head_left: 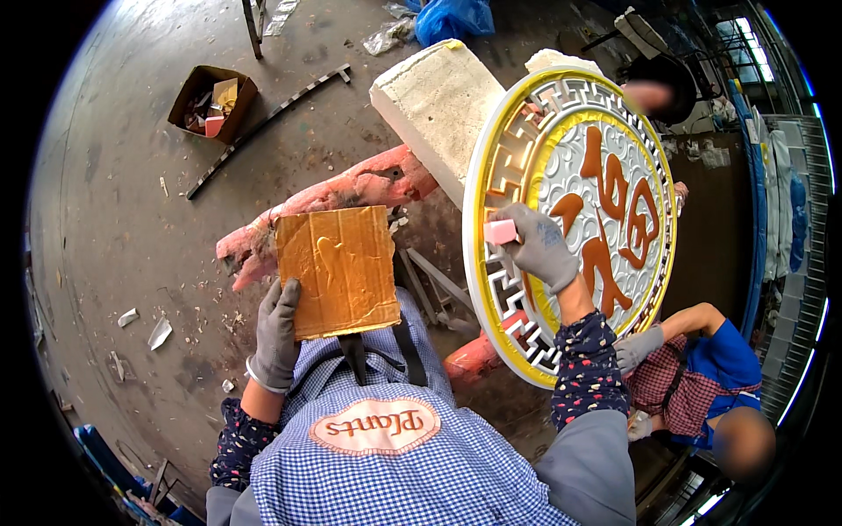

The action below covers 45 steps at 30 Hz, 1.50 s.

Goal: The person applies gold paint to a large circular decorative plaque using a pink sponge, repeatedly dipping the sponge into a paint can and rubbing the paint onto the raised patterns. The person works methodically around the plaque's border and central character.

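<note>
Grey-gloved left hand (279, 329) grasps orange-smeared cardboard square (338, 272), grey-gloved right hand (539, 250) pinches pink block (501, 231); round white relief panel's (583, 232) raised characters (616, 188) orange-brown, fretwork border (503, 294) mostly white.

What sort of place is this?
Probably a workshop or small factory floor: a large round decorated panel on rough supports, a gloved co-worker beside it, and a box of scraps on a littered floor.
</note>
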Tool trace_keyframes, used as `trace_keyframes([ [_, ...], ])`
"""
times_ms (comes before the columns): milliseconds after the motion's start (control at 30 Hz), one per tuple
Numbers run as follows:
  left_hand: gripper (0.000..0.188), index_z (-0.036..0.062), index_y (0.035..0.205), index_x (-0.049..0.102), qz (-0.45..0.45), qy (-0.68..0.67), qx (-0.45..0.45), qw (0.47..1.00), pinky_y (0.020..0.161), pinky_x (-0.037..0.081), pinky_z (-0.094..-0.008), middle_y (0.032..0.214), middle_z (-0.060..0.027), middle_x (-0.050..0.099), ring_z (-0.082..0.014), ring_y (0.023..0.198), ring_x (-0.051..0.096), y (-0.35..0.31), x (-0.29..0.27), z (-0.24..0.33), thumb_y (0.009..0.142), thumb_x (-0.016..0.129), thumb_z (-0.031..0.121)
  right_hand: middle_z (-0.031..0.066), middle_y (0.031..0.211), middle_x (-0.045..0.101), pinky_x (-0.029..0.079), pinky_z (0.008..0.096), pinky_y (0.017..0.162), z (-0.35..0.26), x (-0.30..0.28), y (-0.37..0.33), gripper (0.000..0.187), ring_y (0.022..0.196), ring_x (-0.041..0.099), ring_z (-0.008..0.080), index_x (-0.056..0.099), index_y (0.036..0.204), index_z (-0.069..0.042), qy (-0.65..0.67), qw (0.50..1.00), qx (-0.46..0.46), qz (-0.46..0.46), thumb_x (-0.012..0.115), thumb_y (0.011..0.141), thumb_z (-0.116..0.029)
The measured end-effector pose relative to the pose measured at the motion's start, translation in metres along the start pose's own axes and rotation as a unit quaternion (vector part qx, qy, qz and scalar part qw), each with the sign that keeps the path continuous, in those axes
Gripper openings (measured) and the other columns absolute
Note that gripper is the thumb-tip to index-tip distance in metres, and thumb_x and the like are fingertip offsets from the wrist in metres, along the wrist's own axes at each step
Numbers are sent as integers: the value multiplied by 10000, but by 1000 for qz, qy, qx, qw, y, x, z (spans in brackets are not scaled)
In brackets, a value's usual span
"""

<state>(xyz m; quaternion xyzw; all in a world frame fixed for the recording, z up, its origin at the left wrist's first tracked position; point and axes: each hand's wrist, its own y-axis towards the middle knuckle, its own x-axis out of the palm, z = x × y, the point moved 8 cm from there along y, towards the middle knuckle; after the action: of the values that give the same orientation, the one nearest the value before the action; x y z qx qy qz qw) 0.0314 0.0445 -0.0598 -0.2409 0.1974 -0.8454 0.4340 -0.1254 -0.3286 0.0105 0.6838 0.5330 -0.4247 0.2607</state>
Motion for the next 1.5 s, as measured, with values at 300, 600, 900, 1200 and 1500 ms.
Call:
trace_keyframes([
  [300,459,3,1408,589,6,-13,-8,1000,927,521,-253,1247,-22,668,-92,1092,632,-1,5,-6,1112,565,353,156,1031,716,553,448,840,-14,3,-43,310,971,699,397,691,1106,-83,-12,997,22,-76,734,807,-15],
  [600,439,-3,1393,595,-4,-47,-8,999,921,526,-249,1236,-30,677,-91,1072,641,-3,9,-6,1117,560,336,152,1053,713,560,453,827,-3,-8,-3,286,971,707,380,677,1115,-88,-8,998,1,65,755,841,-75],
  [900,450,-10,1391,602,13,6,5,1000,902,524,-251,1224,-27,678,-85,1057,634,-5,5,-6,1116,562,344,131,1073,723,558,461,847,-24,9,-45,317,975,702,374,690,1092,-102,-58,997,-4,-51,719,789,-11],
  [1200,439,-6,1383,607,9,12,19,1000,898,520,-254,1199,-22,679,-85,1035,631,-7,6,-2,1119,554,341,146,1084,706,555,463,875,-18,9,-45,347,1008,691,386,665,1149,-95,3,1000,16,2,733,815,-28],
  [1500,473,-5,1413,578,2,-26,-13,1000,917,523,-255,1251,-27,666,-97,1084,636,-6,3,-14,1113,559,361,152,1034,697,555,469,810,-4,-20,-31,274,952,702,383,670,1123,-91,-26,990,32,138,748,862,-123],
])
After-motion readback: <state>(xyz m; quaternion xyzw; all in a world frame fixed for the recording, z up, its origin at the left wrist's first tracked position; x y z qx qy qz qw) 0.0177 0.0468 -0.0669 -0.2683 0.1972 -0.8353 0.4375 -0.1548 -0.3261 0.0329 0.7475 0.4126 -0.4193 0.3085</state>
